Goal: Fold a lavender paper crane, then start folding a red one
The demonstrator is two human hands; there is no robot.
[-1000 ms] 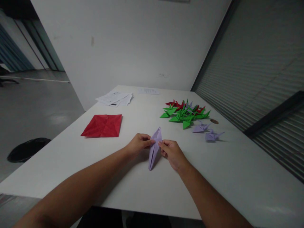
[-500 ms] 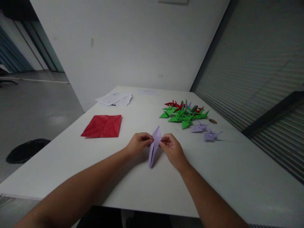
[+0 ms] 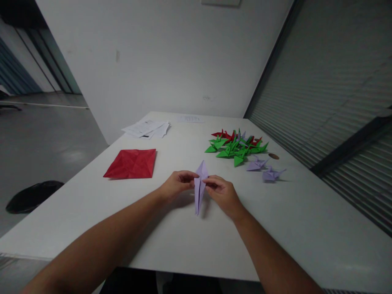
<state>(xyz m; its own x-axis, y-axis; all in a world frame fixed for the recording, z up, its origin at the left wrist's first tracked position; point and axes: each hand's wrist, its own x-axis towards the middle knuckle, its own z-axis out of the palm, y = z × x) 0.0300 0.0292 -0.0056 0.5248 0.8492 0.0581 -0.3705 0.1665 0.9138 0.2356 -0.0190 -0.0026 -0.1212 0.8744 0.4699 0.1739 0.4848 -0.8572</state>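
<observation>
A lavender folded paper (image 3: 199,195), long and narrow with a pointed top and a slit down its lower half, is held between my two hands above the table. My left hand (image 3: 179,184) pinches its left edge near the middle. From the other side, my right hand (image 3: 223,191) grips the right edge with thumb and fingers. Two finished lavender paper cranes (image 3: 272,174) rest to the right of my right hand. Behind them lies a heap of green paper cranes (image 3: 232,150), with red paper cranes (image 3: 225,135) and some lavender among them.
Creased red paper (image 3: 131,164) lies flat on the white table (image 3: 171,241) at the left. Printed sheets (image 3: 147,128) are farther back, near the wall. A round hole (image 3: 273,156) is set in the tabletop by the cranes. Window blinds (image 3: 333,102) run along the right.
The lavender folded paper has turned more upright, its lower end swinging slightly right. My right fingers have shifted onto its front face. Both hands keep hold of it.
</observation>
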